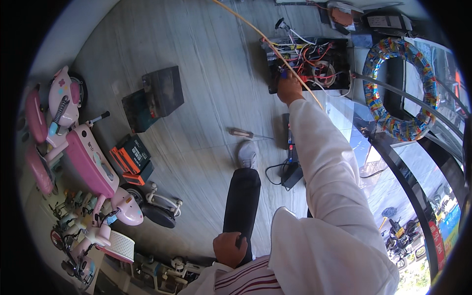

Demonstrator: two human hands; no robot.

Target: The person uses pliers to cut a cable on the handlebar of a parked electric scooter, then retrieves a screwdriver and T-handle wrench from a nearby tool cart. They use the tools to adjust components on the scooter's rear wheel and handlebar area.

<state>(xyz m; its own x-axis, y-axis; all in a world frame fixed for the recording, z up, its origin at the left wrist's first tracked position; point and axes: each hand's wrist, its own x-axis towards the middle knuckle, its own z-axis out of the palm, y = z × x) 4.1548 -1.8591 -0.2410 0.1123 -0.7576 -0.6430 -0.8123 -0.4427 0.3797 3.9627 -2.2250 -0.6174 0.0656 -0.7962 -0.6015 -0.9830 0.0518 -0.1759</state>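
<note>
My right hand [290, 88] reaches to the near edge of an open black case [273, 89]. A small blue piece [284, 74] shows at its closed fingertips; its kind is too small to tell. Loose wires [307, 51], mostly red, white and yellow, fill the case, with a coil of pale cable [324, 73] on the right. A thin tan cord [246, 22] crosses above it, in front of the case. My left hand [230, 250] rests on my thigh with its fingers curled in, and I see nothing held in it.
A screwdriver [241, 132] lies on the floor by my shoe. A black adapter [292, 175] with a cable is right of it. Orange-and-black batteries [132, 156], a dark open box [164, 92] and a pink scooter [91, 157] are left. A tape-wrapped tyre [372, 93] leans at right.
</note>
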